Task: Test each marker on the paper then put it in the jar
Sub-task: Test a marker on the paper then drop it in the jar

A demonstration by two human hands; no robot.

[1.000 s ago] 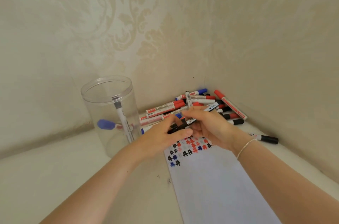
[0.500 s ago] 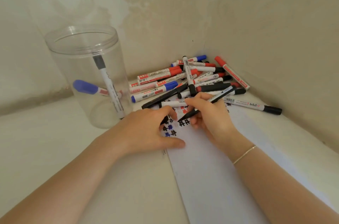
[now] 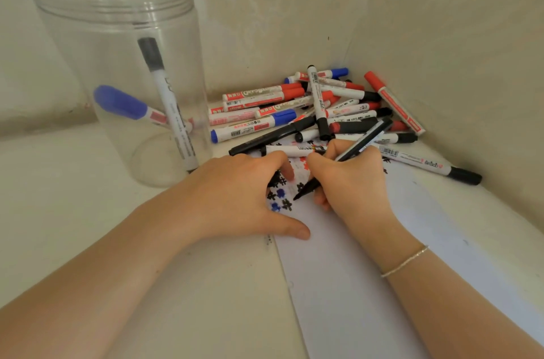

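My right hand [image 3: 350, 179] grips a thin black marker [image 3: 365, 139], uncapped, with its tip touching the white paper [image 3: 368, 285] among black, blue and red test marks [image 3: 279, 197]. My left hand [image 3: 235, 197] lies on the paper's left edge, thumb spread; its curled fingers hide whatever they may hold. A clear jar [image 3: 117, 70] stands at the left with a black-capped marker [image 3: 167, 102] and a blue-capped marker [image 3: 126, 104] inside. A pile of red, blue and black markers [image 3: 309, 105] fills the corner behind my hands.
Patterned walls meet in a corner close behind the pile. One black-capped marker [image 3: 426, 163] lies apart by the right wall. A thin bracelet [image 3: 406, 261] is on my right wrist. The beige tabletop [image 3: 73, 211] stretches left and front of the jar.
The view has dropped and closed in on the table. My hands, which held the black marker together in the air, came down; the right hand now presses its tip on the paper, the left rests on the sheet.
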